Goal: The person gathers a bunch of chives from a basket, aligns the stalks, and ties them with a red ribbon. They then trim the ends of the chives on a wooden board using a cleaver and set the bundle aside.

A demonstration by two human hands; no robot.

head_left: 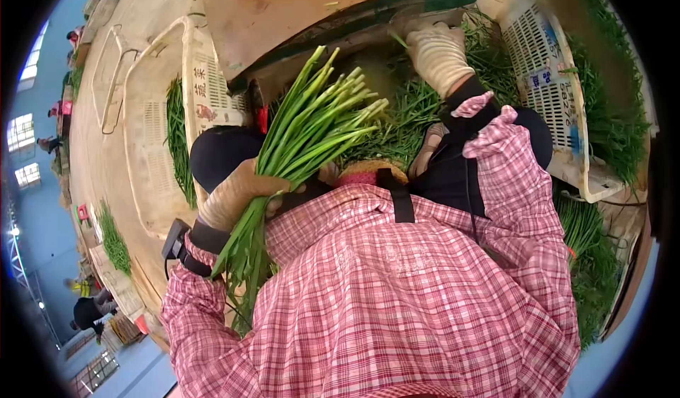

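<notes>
My left hand (237,198), in a tan glove, is closed around a thick bunch of green chives (312,125), whose cut stem ends point up and away and whose leaves hang down past my wrist. My right hand (438,52), in a pale knit glove, reaches forward onto a loose heap of chives (407,114) between my knees; I cannot see whether its fingers hold any stalks. Both arms wear pink checked sleeves with black wrist bands.
A white plastic crate (545,79) stands at the right, with more greens (609,114) beyond it. Another white crate (152,136) with greens lies at the left. A brown board (297,8) sits ahead. People work far off at the left edge.
</notes>
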